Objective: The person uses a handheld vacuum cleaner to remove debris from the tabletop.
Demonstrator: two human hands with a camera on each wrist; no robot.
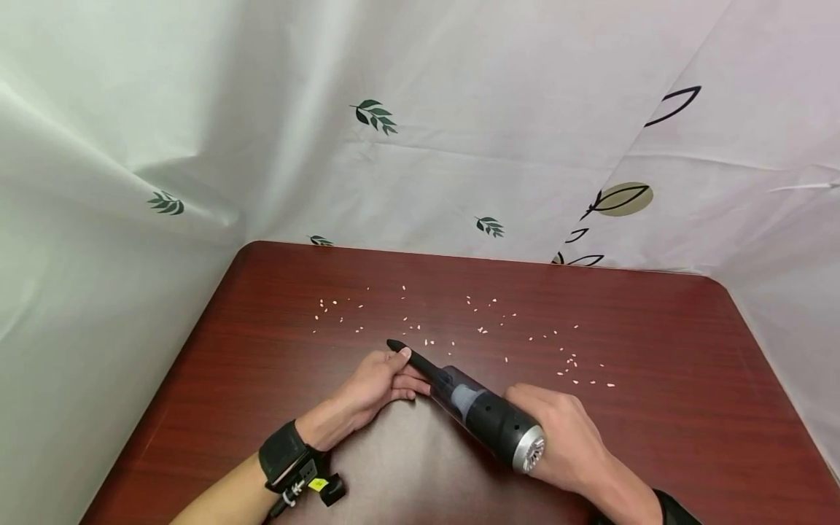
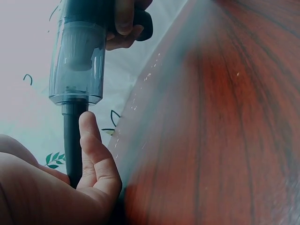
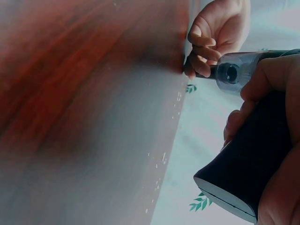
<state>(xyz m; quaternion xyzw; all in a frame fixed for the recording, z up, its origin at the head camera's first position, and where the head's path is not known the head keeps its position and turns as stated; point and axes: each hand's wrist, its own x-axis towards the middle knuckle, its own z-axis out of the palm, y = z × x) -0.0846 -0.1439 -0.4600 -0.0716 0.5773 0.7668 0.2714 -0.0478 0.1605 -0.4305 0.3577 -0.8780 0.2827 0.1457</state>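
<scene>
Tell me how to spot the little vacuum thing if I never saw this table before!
Find the dark red wooden table in front of the leaf-printed curtain. Near its front edge, two hands meet: the right hand grips a black handheld vacuum, and the left hand holds its thin nozzle. It is the only big dark object; the rest is tiny white grains.

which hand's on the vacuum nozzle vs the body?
The left hand grips the thin black nozzle; the right hand wraps the handheld vacuum at its thick rear body.

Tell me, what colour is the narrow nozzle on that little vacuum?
Black; the nozzle shows best in the head view, held by the left hand.
</scene>
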